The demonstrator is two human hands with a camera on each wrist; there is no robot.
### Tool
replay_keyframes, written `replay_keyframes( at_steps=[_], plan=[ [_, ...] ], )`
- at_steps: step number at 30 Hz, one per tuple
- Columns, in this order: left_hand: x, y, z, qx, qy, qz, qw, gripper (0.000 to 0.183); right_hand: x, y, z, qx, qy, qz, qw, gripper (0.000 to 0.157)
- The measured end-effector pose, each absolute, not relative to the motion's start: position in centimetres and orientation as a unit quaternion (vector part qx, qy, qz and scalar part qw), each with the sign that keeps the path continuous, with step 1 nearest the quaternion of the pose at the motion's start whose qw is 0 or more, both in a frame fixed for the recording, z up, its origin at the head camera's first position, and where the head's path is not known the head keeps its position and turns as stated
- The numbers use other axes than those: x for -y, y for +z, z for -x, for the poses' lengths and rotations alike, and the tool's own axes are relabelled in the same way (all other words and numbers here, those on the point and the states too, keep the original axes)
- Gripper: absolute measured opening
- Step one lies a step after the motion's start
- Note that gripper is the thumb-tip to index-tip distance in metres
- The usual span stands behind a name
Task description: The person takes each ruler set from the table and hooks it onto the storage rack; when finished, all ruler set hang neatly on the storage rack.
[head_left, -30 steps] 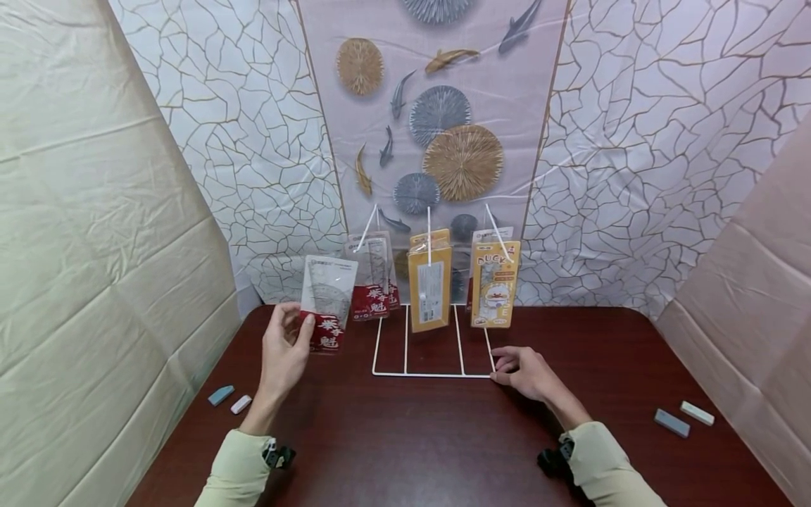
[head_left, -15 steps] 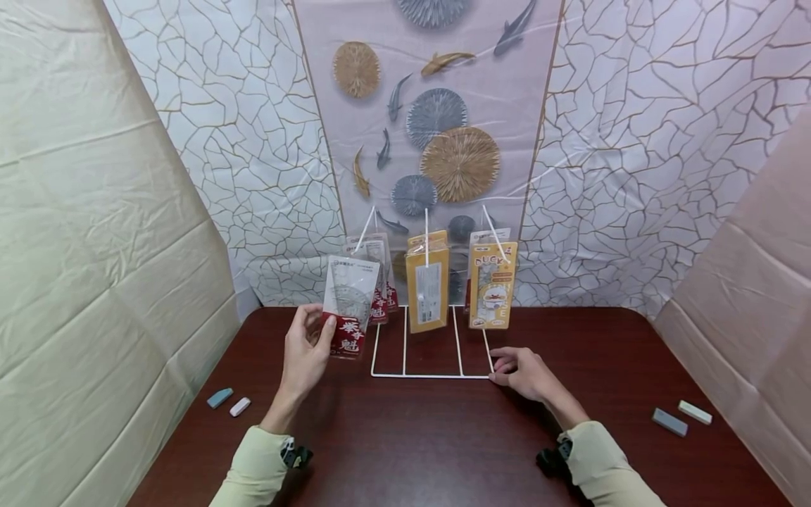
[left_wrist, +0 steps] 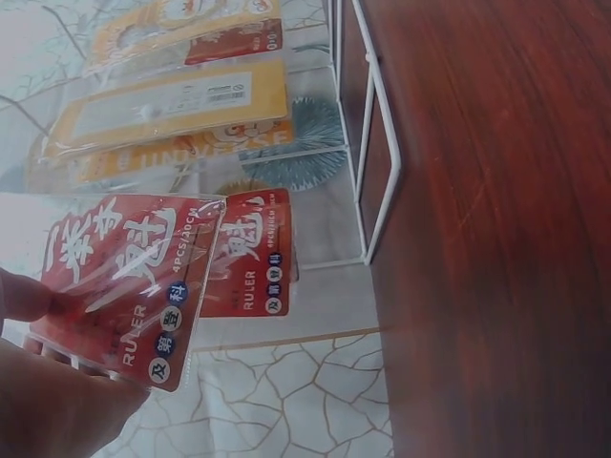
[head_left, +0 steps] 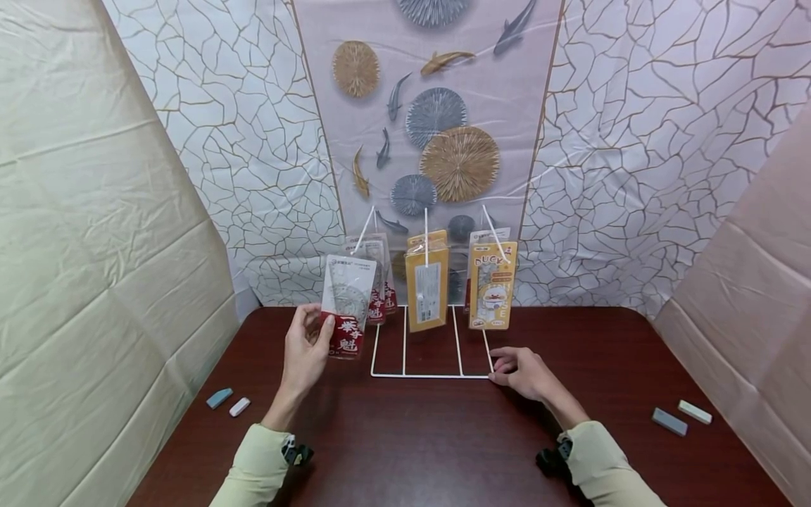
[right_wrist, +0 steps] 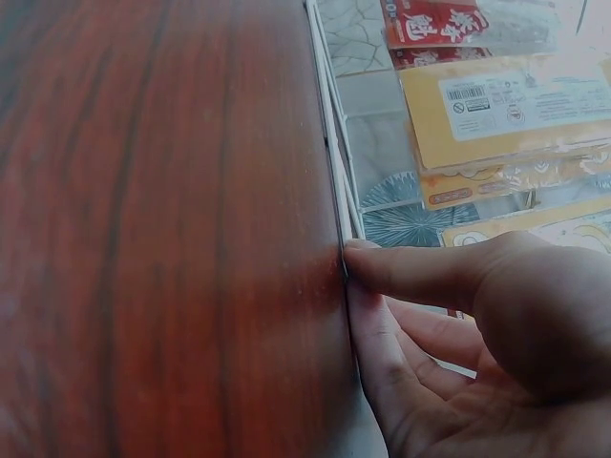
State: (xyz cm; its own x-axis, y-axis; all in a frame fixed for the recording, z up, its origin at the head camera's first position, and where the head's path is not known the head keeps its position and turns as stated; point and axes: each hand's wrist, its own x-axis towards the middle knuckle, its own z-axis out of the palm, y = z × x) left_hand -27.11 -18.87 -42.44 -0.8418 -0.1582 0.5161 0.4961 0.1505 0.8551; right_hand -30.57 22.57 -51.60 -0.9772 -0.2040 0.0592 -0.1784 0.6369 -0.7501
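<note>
In the head view my left hand (head_left: 307,352) pinches a clear-topped, red-bottomed ruler set pack (head_left: 350,289) by its lower left edge. The pack is slightly tilted, its top close to the tip of the left hook (head_left: 364,231); whether the hook enters its hole I cannot tell. Behind it hang similar red ruler packs (left_wrist: 250,256), seen in the left wrist view. My right hand (head_left: 529,373) holds the front right corner of the white wire rack (head_left: 431,376) between thumb and fingers. The right wrist view shows the thumb (right_wrist: 410,270) against the wire.
A yellow pack (head_left: 427,292) with its label side forward hangs on the middle hook. The right hook bears a yellow duck pack (head_left: 493,289) before a red one. Blue and white erasers lie at the left (head_left: 219,398) and right (head_left: 669,422) of the brown table (head_left: 405,443).
My left hand has carried the ruler pack rightward, in front of the left hook's packs, then almost stopped. The right hand has stayed at the rack's corner.
</note>
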Motion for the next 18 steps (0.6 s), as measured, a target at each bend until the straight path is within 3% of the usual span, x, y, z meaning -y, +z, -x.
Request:
replay_keyframes(
  at_steps=[9, 18],
  plan=[
    [19.0, -44.9, 29.9, 0.703, -0.654, 0.115, 0.255, 0.03, -22.8, -51.6, 30.6, -0.905, -0.413, 0.105, 0.009, 0.048],
    [17.8, -44.3, 30.6, 0.702, -0.669, 0.091, 0.229, 0.032, -22.7, -51.7, 30.6, -0.901, -0.419, 0.115, 0.009, 0.047]
  ],
)
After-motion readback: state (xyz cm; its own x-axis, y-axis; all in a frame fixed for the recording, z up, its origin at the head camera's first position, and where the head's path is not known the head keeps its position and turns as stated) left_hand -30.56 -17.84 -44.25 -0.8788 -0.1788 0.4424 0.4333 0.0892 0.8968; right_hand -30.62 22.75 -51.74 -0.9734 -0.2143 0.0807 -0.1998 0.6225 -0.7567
